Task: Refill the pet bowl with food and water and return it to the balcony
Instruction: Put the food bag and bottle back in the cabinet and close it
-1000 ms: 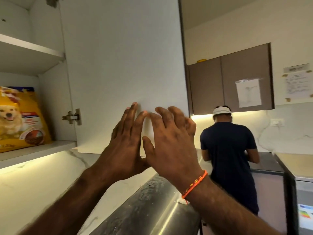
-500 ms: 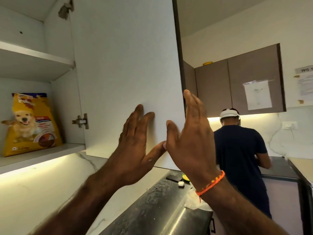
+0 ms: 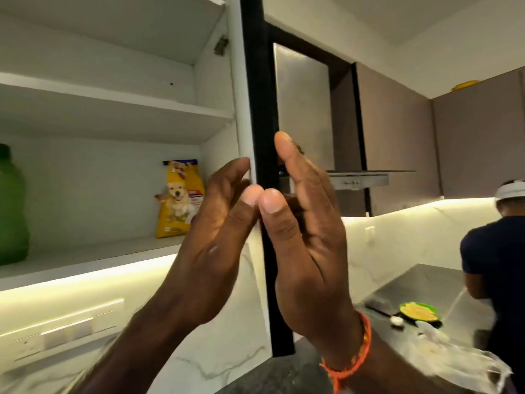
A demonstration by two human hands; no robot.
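Shelf [image 3: 93,251]: food bag [image 3: 179,199], green jug [image 3: 11,209].

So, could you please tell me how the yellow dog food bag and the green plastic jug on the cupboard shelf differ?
The yellow dog food bag stands at the shelf's right end, printed with a puppy picture; the green plastic jug sits at the far left, plain, translucent and cut off by the frame. The bag looks smaller, standing further back. Both stand upright on the same lower shelf.

Dog food bag [image 3: 179,199]: yellow pack with a puppy photo — its brand lettering and red label panel too blurred to read.
Switch panel [image 3: 66,331]: no markings legible.
Elsewhere: no readable text — none at all.
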